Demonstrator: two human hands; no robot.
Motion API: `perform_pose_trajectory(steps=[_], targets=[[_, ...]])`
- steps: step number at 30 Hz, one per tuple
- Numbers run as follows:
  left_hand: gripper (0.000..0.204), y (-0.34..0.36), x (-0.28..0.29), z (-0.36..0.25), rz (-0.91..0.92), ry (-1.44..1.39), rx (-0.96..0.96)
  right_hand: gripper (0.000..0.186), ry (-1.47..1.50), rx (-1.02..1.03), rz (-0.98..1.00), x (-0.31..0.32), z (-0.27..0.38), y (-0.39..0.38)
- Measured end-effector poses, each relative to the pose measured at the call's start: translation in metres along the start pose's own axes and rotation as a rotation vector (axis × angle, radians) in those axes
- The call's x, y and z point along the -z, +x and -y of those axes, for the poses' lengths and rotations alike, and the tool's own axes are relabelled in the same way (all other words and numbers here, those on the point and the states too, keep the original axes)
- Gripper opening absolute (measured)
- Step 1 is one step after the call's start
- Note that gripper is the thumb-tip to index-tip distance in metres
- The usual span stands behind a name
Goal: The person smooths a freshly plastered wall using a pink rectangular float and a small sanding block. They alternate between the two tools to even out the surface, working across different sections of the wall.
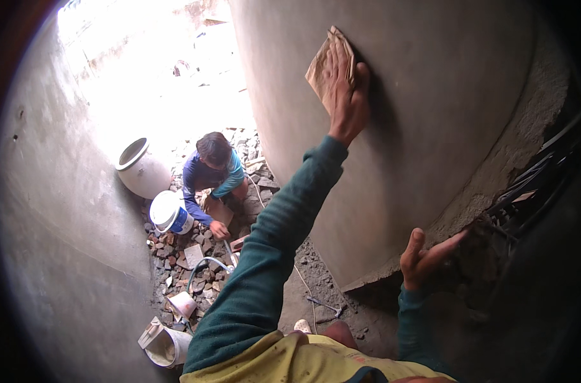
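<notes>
High up against the curved grey plastered wall (431,115), my left hand (346,105) presses a folded brown sheet of sandpaper (317,70) flat to the surface. Its fingers are stretched over the sheet and the thumb lies on the right. Lower at the right, my right hand (424,258) is open beside the wall's rough bottom edge (392,265), thumb up and fingers reaching right. The fingertips fade into shadow, so I cannot tell what they touch. Nothing shows in that hand.
Below left, another person (214,169) crouches on rubble (204,287), one hand near a hose (207,260). A large pot (143,169), a white bucket (169,214) and a tipped pail (166,345) stand along the left wall (73,223). A hammer (325,306) lies on the ground; dark cables (533,172) hang right.
</notes>
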State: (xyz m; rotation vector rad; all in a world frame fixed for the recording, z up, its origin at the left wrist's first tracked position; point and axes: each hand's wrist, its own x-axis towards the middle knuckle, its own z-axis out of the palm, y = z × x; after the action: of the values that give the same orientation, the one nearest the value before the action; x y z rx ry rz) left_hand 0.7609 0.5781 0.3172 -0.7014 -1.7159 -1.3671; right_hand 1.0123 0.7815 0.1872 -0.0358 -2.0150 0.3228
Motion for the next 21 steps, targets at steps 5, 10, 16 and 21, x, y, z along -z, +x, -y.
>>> perform_pose_trajectory(steps=[5,10,16,21], targets=[[0.076,-0.088,-0.022,-0.018,0.06,0.071,-0.146,0.098,0.033,-0.01,-0.022,0.0,-0.003,-0.001],[0.076,0.008,-0.001,-0.021,-0.031,0.017,-0.161,0.102,-0.025,-0.069,0.055,-0.002,-0.008,-0.013],[0.074,-0.084,-0.027,-0.014,0.001,0.01,-0.182,0.104,0.042,-0.04,0.002,0.0,-0.01,-0.01],[0.072,0.03,-0.004,0.004,-0.099,0.05,-0.225,0.104,-0.05,-0.035,0.035,0.003,-0.009,-0.008]])
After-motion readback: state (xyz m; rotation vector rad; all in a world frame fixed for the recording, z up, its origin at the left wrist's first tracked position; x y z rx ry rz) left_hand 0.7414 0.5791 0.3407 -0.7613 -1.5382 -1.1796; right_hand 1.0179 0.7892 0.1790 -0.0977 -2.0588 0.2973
